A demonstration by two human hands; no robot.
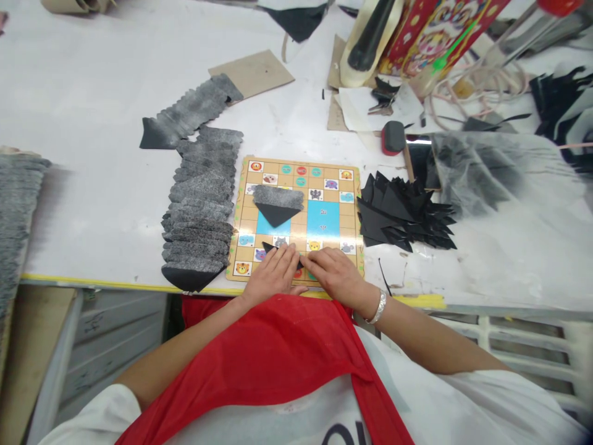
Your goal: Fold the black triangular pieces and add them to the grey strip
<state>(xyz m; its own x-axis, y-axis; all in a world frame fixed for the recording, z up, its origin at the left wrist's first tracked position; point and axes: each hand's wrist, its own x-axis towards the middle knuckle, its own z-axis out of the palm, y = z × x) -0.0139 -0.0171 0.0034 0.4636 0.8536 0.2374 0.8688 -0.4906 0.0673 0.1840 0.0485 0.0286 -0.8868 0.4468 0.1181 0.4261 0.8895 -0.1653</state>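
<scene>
A board printed with animal pictures (299, 232) lies at the table's front edge. Flat on its lower part is my left hand (273, 271), fingers stretched out over a black triangular piece (267, 246) that is mostly hidden. My right hand (336, 275) is closed, its fingertips together at the right end of that piece; its thumb is out of sight. Above the hands, a grey-and-black triangular piece (278, 205) rests on the board, point toward me. To the board's right is a pile of black triangular pieces (403, 213).
Overlapping grey pieces (201, 204) form a long row left of the board, with a shorter row (189, 111) behind. Farther back are a cardboard sheet (254, 75), a black-and-red block (393, 137), a shoe last (370, 43) and a red box (435, 37). Clear plastic (500, 185) covers the right side.
</scene>
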